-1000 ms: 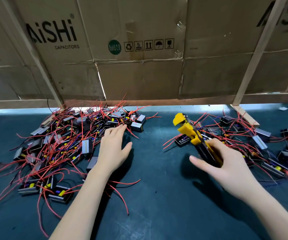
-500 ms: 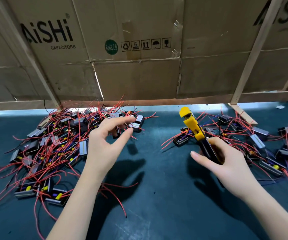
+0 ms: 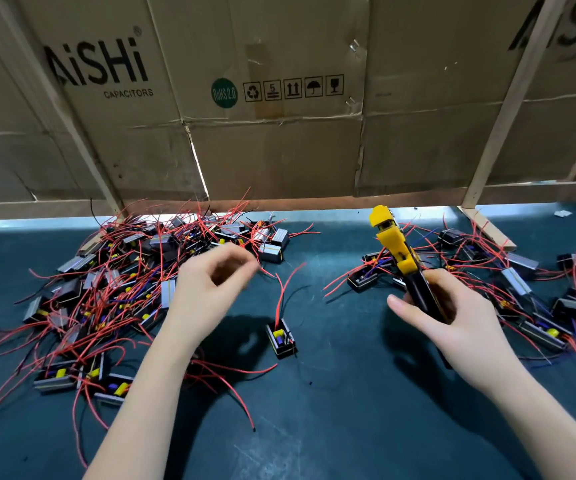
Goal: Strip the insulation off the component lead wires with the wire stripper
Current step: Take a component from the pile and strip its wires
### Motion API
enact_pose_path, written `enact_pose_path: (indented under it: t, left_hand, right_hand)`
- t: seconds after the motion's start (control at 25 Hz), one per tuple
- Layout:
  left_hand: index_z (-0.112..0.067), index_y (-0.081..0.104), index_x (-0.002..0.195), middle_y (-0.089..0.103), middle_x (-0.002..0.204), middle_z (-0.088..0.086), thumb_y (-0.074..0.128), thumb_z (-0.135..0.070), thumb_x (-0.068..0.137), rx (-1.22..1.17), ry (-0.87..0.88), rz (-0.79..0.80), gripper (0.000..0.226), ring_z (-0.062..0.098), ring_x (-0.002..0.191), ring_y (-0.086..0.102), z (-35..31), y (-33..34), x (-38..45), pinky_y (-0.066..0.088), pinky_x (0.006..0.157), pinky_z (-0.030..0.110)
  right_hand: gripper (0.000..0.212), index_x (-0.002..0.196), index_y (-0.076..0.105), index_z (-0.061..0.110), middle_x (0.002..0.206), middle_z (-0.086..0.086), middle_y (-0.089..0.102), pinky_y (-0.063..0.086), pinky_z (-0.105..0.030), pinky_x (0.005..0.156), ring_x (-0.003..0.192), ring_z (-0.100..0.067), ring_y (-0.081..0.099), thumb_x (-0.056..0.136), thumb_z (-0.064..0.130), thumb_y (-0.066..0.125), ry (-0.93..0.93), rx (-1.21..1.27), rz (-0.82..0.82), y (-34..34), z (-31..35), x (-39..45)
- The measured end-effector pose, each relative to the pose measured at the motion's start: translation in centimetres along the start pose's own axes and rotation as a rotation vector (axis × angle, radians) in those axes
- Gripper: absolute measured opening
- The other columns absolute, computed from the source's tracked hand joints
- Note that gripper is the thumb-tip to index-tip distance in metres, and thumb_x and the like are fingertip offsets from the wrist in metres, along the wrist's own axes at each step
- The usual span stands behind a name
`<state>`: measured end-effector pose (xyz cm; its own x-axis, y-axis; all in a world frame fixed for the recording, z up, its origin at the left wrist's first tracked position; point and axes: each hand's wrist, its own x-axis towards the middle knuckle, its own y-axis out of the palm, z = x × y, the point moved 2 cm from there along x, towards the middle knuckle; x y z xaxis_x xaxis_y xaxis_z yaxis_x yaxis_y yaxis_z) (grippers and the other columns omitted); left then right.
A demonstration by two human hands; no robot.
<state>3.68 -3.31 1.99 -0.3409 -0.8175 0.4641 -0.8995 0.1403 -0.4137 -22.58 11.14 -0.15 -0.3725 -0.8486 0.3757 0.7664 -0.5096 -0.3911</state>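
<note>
On the left of the dark mat we have the heap of unstripped components, red leads tangled. Our left hand is raised beside it, fingertips curled together; they appear to pinch the red lead of one component that hangs or stands just right of the hand, though blur hides the contact. That lead runs roughly vertically up from the body toward the fingers. To the right, our right hand clenches the handles of the wire stripper, its yellow head pointing up and away, well apart from the lead. We judge the lead must travel rightward into the head. Whether the stripper's jaws are open is not discernible.
</note>
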Motion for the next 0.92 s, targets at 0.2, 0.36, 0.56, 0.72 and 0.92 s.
enact_pose_path:
  t: [0.2,0.36,0.56,0.72,0.92]
  left_hand:
    - [-0.038,0.076,0.102,0.057,0.134,-0.025,0.080,-0.014,0.078,0.215,0.044,0.643,0.034,-0.007,0.126,0.047,0.5,0.8,-1.0,0.034,0.105,0.016]
    - [-0.025,0.082,0.087,0.076,0.091,-0.016,0.082,-0.020,0.078,0.218,0.104,0.522,0.010,0.002,0.096,0.061,0.6,2.5,-1.1,0.047,0.091,0.028]
    - [-0.028,0.080,0.087,0.070,0.076,-0.019,0.079,-0.024,0.081,0.261,0.055,0.304,0.007,0.008,0.082,0.057,0.7,5.1,-1.7,0.046,0.081,0.032]
    - [-0.026,0.079,0.088,0.073,0.080,-0.016,0.079,-0.022,0.081,0.179,-0.007,0.392,0.008,0.001,0.082,0.065,1.0,5.7,-2.0,0.048,0.077,0.017]
    - [-0.027,0.081,0.083,0.075,0.077,-0.014,0.081,-0.024,0.079,0.130,-0.142,0.402,0.005,0.007,0.076,0.070,1.4,5.7,-1.9,0.053,0.073,0.022]
  right_hand:
    - [0.038,0.086,0.061,0.030,0.075,0.010,0.064,0.041,-0.012,0.063,0.068,-0.006,0.055,0.064,0.058,0.072,-0.009,-0.080,-0.066,-0.2,0.0,0.1]
    - [0.039,0.095,0.060,0.024,0.086,0.012,0.064,0.043,-0.031,0.079,0.083,-0.014,0.062,0.072,0.046,0.082,-0.080,-0.449,-0.238,-0.5,-0.7,0.2]
    - [0.048,0.097,0.061,0.009,0.084,-0.006,0.058,0.031,-0.041,0.075,0.080,-0.033,0.055,0.064,0.042,0.072,-0.263,-1.071,-0.343,-0.4,-1.9,0.2]
    - [0.051,0.094,0.061,0.010,0.083,-0.006,0.058,0.033,-0.041,0.074,0.080,-0.033,0.055,0.056,0.036,0.081,-0.238,-1.101,-0.264,0.4,-2.4,0.1]
    - [0.052,0.095,0.063,0.012,0.086,-0.003,0.061,0.032,-0.040,0.073,0.080,-0.032,0.057,0.057,0.041,0.083,-0.304,-1.033,-0.234,1.3,-2.3,-0.1]
